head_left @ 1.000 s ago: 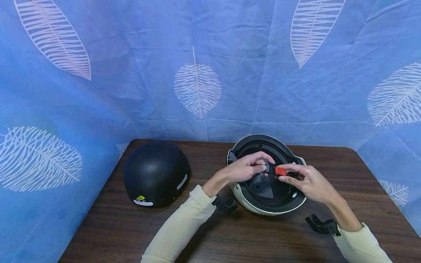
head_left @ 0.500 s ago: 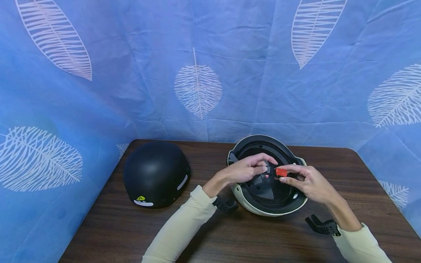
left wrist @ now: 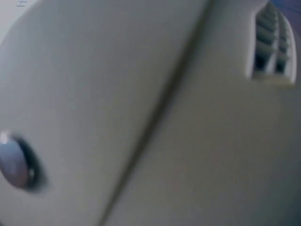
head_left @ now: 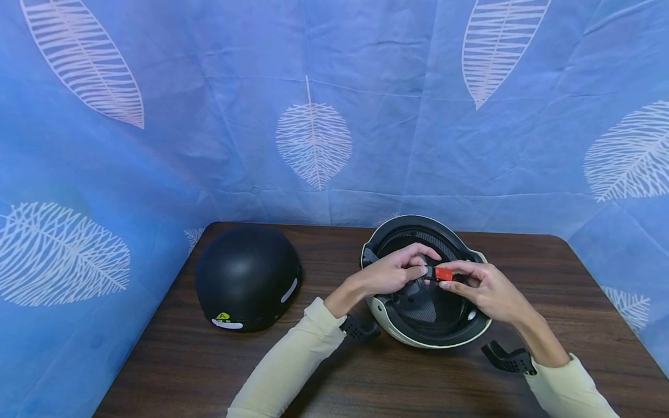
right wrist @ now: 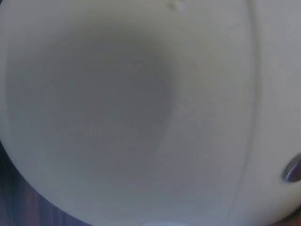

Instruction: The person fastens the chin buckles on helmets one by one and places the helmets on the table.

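Note:
An off-white helmet [head_left: 389,324] lies upside down at the right of the table, its black padded inside facing up. Over its opening, my left hand [head_left: 387,274] pinches the black half [head_left: 431,273] of a strap buckle. The red half of the buckle [head_left: 443,274] is pinched between the thumb and index finger of my right hand [head_left: 486,290]. Both halves meet end to end; whether they are latched is too small to tell. Only the helmet's pale shell [left wrist: 84,94] fills the left wrist view, with a vent and a rivet. The shell [right wrist: 211,117] also fills the right wrist view.
A matte black helmet [head_left: 248,278] sits dome-up at the left of the dark wooden table [head_left: 334,371]. Behind the table hangs a blue cloth [head_left: 366,145] with white leaf prints.
The red half has moved left against the black half, closing the small gap between them. The off-white helmet has shifted slightly toward me. Both hands keep their grip.

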Tool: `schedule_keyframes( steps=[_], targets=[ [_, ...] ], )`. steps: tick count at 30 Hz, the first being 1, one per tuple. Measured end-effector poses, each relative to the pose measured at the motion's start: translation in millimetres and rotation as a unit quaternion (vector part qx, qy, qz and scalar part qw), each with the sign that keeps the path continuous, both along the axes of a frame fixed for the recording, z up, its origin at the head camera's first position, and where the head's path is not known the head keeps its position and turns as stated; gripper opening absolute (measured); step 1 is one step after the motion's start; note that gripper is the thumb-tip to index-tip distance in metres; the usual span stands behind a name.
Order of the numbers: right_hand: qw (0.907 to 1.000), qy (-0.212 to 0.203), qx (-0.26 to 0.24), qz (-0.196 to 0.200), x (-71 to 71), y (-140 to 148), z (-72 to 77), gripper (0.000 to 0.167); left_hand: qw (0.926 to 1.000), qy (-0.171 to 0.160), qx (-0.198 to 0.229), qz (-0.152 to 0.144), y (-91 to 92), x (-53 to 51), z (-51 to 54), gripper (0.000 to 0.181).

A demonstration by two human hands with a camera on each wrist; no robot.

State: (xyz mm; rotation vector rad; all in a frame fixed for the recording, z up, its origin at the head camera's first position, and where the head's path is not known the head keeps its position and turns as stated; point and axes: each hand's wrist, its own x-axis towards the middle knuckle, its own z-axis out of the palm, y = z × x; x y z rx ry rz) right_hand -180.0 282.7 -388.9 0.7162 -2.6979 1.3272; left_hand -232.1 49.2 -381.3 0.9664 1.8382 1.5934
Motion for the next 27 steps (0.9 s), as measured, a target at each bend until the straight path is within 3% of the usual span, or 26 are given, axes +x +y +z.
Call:
schedule_keyframes(
  steps=[14, 25, 27],
  targets=[
    [0.9999, 0.0, 0.017, 0.005, 0.2, 1.1, -3.3, 0.029, 0.9993, -0.002, -0.024, 0.028, -3.0, 0.6, -3.9, 0.03],
    [0.9997, -0.005, 0.011, 0.021, -1.9, 4.3, -5.2, 0.028, 0.9979, 0.02, -0.044, 0.043, -5.1, 1.8, -2.3, 0.029],
    [0.9997, -0.008, 0.013, 0.018, -2.0, 4.7, -5.0, 0.029, 0.9968, 0.037, -0.052, 0.048, -5.4, 1.7, -2.6, 0.03]
  ],
)
